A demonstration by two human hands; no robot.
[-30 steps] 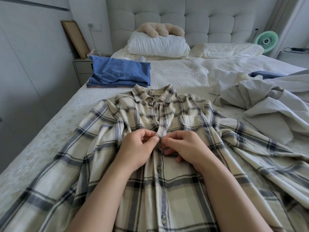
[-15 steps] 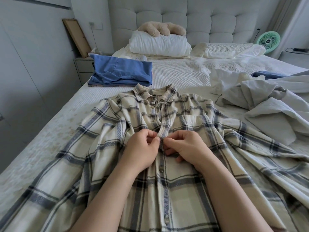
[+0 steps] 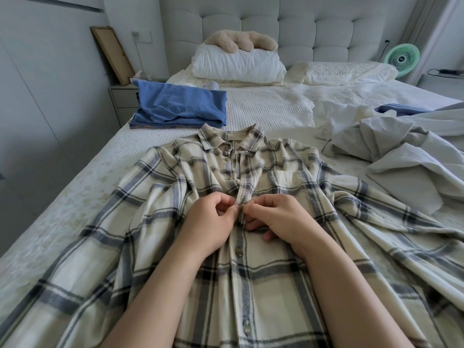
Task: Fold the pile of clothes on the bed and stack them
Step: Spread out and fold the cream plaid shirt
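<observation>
Left hand, right hand pinch plaid shirt placket edges.

Plaid shirt spread on bed, left hand and right hand pinching its button placket

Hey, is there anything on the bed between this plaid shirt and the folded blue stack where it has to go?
Nothing visible. Only bare bedspread lies between the plaid shirt collar and the folded blue stack at far left. The grey unfolded pile sits off to the right, out of that path.
</observation>
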